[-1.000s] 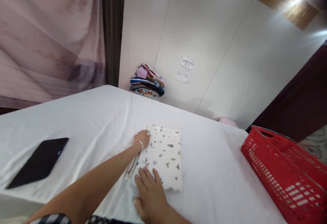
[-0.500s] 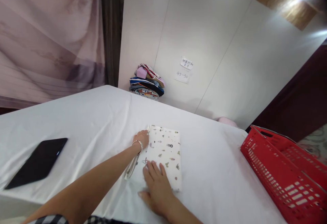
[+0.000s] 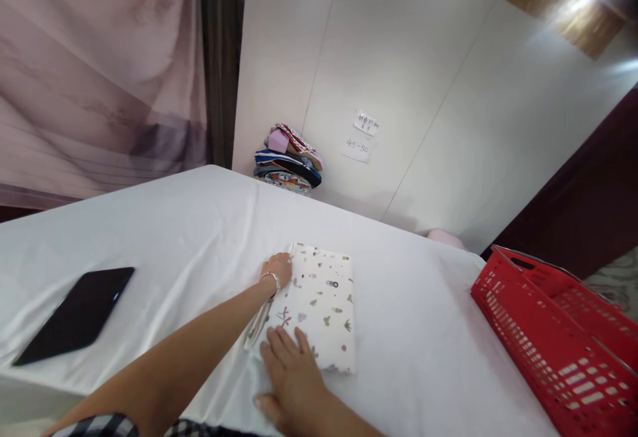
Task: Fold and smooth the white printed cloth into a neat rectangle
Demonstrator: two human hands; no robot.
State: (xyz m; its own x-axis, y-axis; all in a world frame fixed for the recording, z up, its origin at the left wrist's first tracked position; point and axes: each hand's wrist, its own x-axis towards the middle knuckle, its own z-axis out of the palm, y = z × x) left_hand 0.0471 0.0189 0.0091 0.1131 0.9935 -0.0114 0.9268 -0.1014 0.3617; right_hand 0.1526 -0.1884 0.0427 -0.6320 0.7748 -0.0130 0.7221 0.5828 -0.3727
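A folded white cloth (image 3: 323, 304) with small plant and animal prints lies flat in the middle of the white-covered table. My left hand (image 3: 278, 269), a bracelet at its wrist, rests against the cloth's upper left edge. Its fingers lie over that edge; the thumb is hidden. Open and palm down, my right hand (image 3: 296, 377) touches the lower left part of the cloth with its fingers spread. Layered folds show along the cloth's left side.
A black tablet-like slab (image 3: 77, 317) lies on the table (image 3: 199, 224) at left. The red plastic basket (image 3: 543, 317) stands at right. Several folded fabrics are stacked (image 3: 289, 161) by the wall at the back, where paper notes (image 3: 361, 138) hang.
My right hand has slid down and left across the cloth, uncovering more of its print. My left hand stays at the left edge.
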